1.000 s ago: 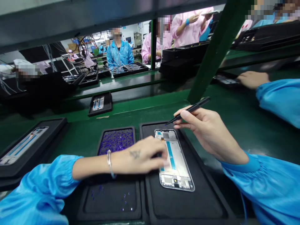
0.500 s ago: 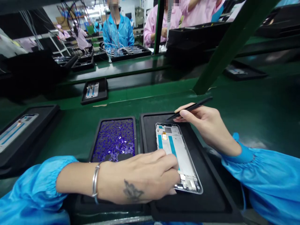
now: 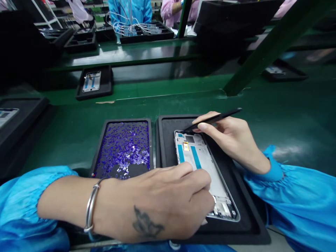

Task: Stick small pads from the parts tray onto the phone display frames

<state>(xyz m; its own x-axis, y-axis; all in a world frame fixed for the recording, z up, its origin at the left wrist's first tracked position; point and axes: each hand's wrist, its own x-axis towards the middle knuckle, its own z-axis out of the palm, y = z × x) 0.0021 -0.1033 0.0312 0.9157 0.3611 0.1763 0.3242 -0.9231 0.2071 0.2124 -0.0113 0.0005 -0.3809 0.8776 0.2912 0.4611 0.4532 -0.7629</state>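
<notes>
A silver phone frame (image 3: 202, 164) with blue strips lies in a black tray (image 3: 236, 224) in front of me. My left hand (image 3: 168, 203) rests curled on the frame's lower left part, fingers pressed on it. My right hand (image 3: 228, 136) is closed on black tweezers (image 3: 212, 119), whose tip touches the frame's top edge. Left of that tray stands another black tray (image 3: 97, 154) full of small blue and silver bits (image 3: 123, 147).
On the green belt (image 3: 157, 91) beyond sits a black tray with a phone frame (image 3: 91, 81). More black trays stand at the far left (image 3: 15, 119) and far right (image 3: 283, 71). A green post (image 3: 265, 52) slants up at the right. People in blue and pink coats work behind.
My view has tilted down and closer. My left hand slid down the frame toward its lower end. The tweezers' tip came down onto the frame's top edge.
</notes>
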